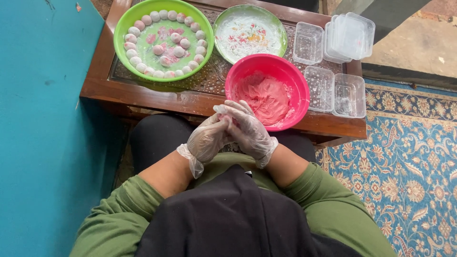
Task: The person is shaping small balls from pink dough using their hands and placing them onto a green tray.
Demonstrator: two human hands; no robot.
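Note:
My left hand [207, 139] and my right hand [248, 129], both in thin clear plastic gloves, are pressed palm to palm over my lap, closed around a small piece of pink dough that barely shows between them. Just beyond them, at the near edge of a low wooden table [143, 93], stands a pink bowl [238, 71] holding a mass of pink dough [264, 97]. A large green bowl [124, 21] at the far left holds several pale pink and white dough balls [178, 51] set in a ring.
A smaller green plate [281, 33] dusted with white flour and coloured bits sits behind the pink bowl. Clear plastic boxes [350, 95] and stacked lids [350, 35] lie at the right. A teal wall [43, 143] is left, a patterned carpet [409, 176] right.

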